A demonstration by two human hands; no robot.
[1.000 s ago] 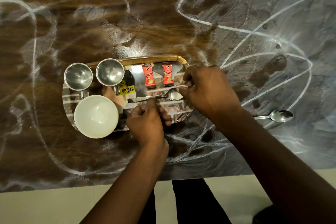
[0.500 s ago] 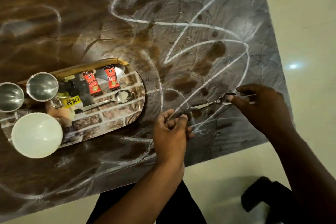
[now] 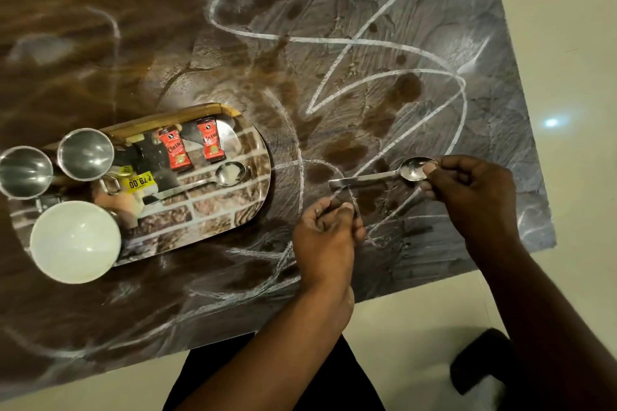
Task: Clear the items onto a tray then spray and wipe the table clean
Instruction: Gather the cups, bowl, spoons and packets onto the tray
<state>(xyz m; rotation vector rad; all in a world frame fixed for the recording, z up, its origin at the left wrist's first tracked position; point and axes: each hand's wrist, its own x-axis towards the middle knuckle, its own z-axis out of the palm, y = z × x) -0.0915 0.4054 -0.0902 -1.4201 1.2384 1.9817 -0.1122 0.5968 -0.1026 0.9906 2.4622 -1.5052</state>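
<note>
A mirrored oval tray (image 3: 257, 190) lies on the left of the brown table (image 3: 334, 43). It carries two steel cups (image 3: 85, 153), a white bowl (image 3: 75, 242), two red sachets (image 3: 175, 152) and a steel spoon (image 3: 200, 182). My right hand (image 3: 467, 190) pinches the bowl end of a second steel spoon (image 3: 380, 175), held just above the table to the right of the tray. My left hand (image 3: 329, 237) hovers below the spoon's handle with its fingers loosely curled, holding nothing.
White scribbled lines and dark smears cover the table top. The table's right edge (image 3: 521, 110) and near edge border a pale floor. A dark object (image 3: 477, 367) sits on the floor at the lower right.
My right hand left the tray, reached to the spoon lying at the right and picked it up. The view swung right, so the tray now sits further left. My left hand came off the tray.
</note>
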